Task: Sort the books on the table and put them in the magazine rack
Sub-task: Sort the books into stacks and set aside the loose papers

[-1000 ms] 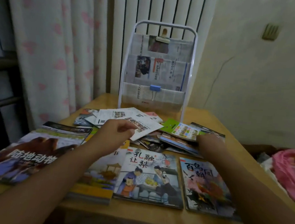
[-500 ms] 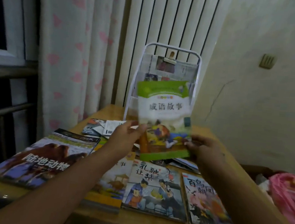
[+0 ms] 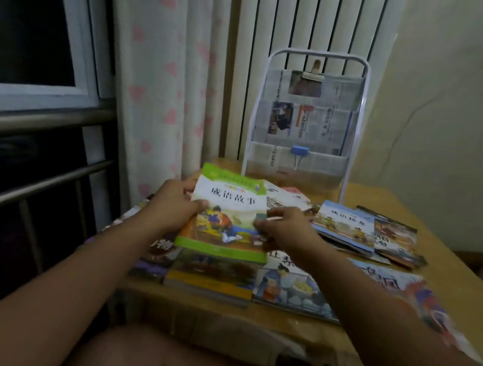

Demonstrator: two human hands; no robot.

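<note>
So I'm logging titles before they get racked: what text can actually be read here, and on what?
"成语故事" on the green-bordered book, held by the left hand and right hand.
Blue-bordered book: a four-character title, too blurred to read past "成语".
Large picture book under the right wrist: title partly hidden.
Newspapers in the magazine rack: print too small to read.

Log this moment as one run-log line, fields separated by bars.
step: sorting | held: green-bordered book | left hand: grips left edge | right hand: pinches right edge | magazine rack: no books, newspaper-lined | table: other books
</note>
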